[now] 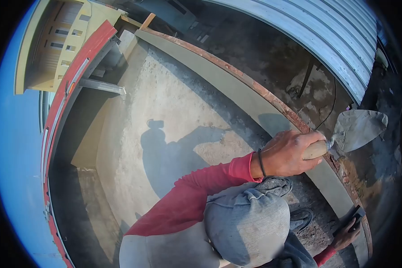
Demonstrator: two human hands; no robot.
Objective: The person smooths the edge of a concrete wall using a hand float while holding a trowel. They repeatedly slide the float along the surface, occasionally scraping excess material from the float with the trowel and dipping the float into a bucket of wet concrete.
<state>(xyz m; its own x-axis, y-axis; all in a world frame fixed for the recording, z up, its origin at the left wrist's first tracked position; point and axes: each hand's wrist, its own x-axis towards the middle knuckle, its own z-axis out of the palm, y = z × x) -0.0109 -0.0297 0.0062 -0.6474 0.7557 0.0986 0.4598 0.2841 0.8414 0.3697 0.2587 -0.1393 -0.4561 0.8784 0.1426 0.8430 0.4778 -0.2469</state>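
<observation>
My left hand [288,152], at the end of a red sleeve and with a dark band at the wrist, is closed round the wooden handle of a trowel [361,129]. Its broad, grey-smeared blade points right, out past the edge of a low wall. Down at the lower right, my right hand [347,236] grips a dark, flat hand tool [356,215] against the top of that wall; its kind is partly hidden by my fingers. Smooth grey plaster [236,89] coats the wall's inner face, and reddish brick shows along its top [254,85].
My jeans-covered knee [250,223] and sandalled feet [277,185] are close beside the wall. My shadow [163,156] falls on the concrete floor [183,98]. Beyond the wall are a lower dark yard [272,58] and a corrugated metal roof [317,31]. A red-edged parapet [71,85] curves along the left.
</observation>
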